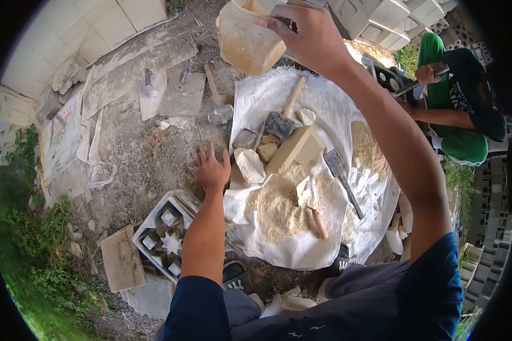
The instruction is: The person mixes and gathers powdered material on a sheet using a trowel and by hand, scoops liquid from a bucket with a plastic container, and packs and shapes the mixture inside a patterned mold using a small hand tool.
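Observation:
My right hand [310,34] is up at the top of the view, its fingers closed on the rim of a cloudy, translucent plastic container [247,45] with tan residue. My left hand [211,169] has its fingers spread over the dirt beside a white woven sack [256,96]; whether it touches the ground I cannot tell. Lying on the sack are a tan rectangular block [297,149], a mallet [279,126] with a wooden handle, a dark-headed hammer [335,163], and a trowel [320,223] on a heap of pale powder [276,210].
A grey mould-like block [182,207] with a star shape stands by my left forearm, near flat boards [122,258]. Another mallet [219,113] lies on the dirt. At right, a co-worker in green trousers [463,149] grips a metal tool [421,82]. Pale blocks [364,20] stand behind.

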